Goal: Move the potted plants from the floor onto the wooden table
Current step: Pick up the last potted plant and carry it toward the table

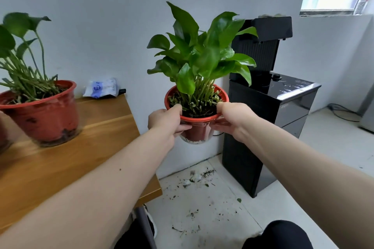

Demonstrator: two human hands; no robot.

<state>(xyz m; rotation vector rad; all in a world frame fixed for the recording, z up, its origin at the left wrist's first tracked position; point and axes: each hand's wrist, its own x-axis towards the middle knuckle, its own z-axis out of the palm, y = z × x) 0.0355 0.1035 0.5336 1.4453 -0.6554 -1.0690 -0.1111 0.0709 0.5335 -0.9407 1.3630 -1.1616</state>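
Beside wooden table (105, 119), hands partly hide held potted plant (197, 95).

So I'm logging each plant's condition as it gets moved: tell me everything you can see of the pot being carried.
The carried pot is small, round, orange-red and plastic-looking, and it seems to sit in a clear saucer or outer cup at its base. It holds dark soil, many cut stem stubs and a dense clump of glossy green leaves. It is upright, in mid-air past the wooden table's right edge, above the soil-littered floor. The left hand and right hand grip its rim from either side.
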